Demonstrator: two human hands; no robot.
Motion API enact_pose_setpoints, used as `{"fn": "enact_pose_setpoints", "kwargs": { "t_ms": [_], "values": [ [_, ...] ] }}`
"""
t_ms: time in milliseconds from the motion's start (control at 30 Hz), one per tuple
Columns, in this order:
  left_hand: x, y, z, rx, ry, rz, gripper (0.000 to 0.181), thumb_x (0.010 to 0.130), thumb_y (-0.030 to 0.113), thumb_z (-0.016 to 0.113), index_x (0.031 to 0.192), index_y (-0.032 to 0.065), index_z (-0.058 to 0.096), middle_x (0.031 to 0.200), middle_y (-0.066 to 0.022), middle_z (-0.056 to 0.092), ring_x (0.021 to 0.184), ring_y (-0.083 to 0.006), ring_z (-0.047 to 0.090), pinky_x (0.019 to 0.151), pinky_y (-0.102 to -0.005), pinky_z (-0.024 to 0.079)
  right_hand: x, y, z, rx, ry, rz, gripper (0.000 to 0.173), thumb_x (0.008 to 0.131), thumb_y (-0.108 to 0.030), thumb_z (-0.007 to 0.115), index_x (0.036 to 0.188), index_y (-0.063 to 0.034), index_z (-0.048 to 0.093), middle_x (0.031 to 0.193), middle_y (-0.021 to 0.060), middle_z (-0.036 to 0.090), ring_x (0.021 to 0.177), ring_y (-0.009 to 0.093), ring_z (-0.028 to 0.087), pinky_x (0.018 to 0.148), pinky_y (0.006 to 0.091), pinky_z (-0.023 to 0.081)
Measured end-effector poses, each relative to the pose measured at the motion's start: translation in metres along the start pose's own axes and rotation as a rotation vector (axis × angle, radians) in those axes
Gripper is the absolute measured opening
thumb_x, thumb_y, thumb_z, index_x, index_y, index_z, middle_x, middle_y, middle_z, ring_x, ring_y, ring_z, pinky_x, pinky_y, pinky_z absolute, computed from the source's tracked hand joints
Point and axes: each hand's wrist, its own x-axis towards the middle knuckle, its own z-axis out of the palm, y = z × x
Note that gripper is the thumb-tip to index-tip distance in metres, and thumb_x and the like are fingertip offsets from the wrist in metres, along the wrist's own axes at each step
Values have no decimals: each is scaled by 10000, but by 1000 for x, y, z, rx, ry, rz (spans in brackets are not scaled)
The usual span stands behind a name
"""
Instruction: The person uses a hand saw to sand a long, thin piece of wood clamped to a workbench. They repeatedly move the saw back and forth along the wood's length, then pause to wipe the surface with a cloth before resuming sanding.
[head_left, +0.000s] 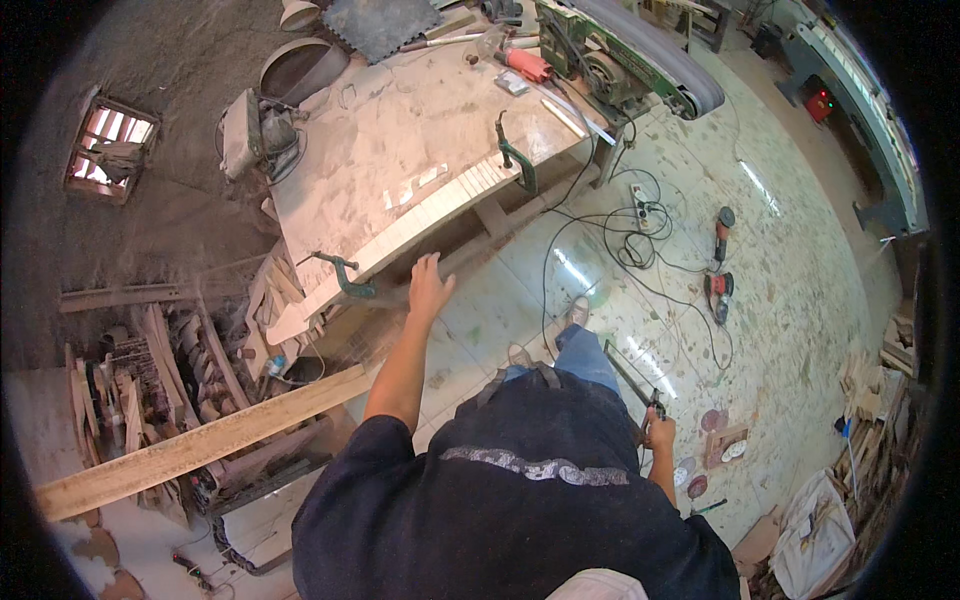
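Observation:
My left hand (430, 283) is empty, its fingers spread just off the near edge of the wooden workbench (390, 127). A pale wooden strip (420, 215) with crosswise lines lies along that edge. Two green G-clamps grip there, one (346, 276) at the left of my left hand, the other (516, 157) farther right. Down at my side, my right hand (660, 430) is closed around the end of a long, thin metal tool (631, 379), possibly a bar clamp. It slants over the floor beside my leg; its exact kind is unclear.
A belt sander (637, 56) and a red power tool (529, 65) stand at the bench's far right. Cables (637, 247), a power strip (640, 206), an angle grinder (722, 234) and a red sander (720, 292) lie on the floor. A long board (202, 444) extends left, over wood offcuts.

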Motion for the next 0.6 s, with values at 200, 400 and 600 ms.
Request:
{"fn": "enact_pose_setpoints", "kwargs": {
  "t_ms": [200,400,600],
  "values": [
    [79,44,5,87,45,27,706,726,189,750,1314,-11,415,1264,-212,451,1198,-364,428,1012,-423,373,35,-43,23,-121,-169,-7,471,778,-394,707,805,71,639,639,187,631,648,323,650,630,402,494],
    [120,55,4,125,40,-22,794,669,230,803,1316,-10,410,1264,-226,441,1202,-367,418,1031,-443,343,55,-88,17,-235,-388,-75,468,825,-406,651,779,59,642,623,162,624,587,287,641,577,405,478],
    [159,35,7,121,47,101,813,653,266,820,1302,-16,418,1239,-216,469,1206,-350,414,1043,-446,318,48,-111,3,-322,-296,-74,445,831,-376,648,783,66,646,645,173,632,610,310,640,586,399,469]
  ]
}}
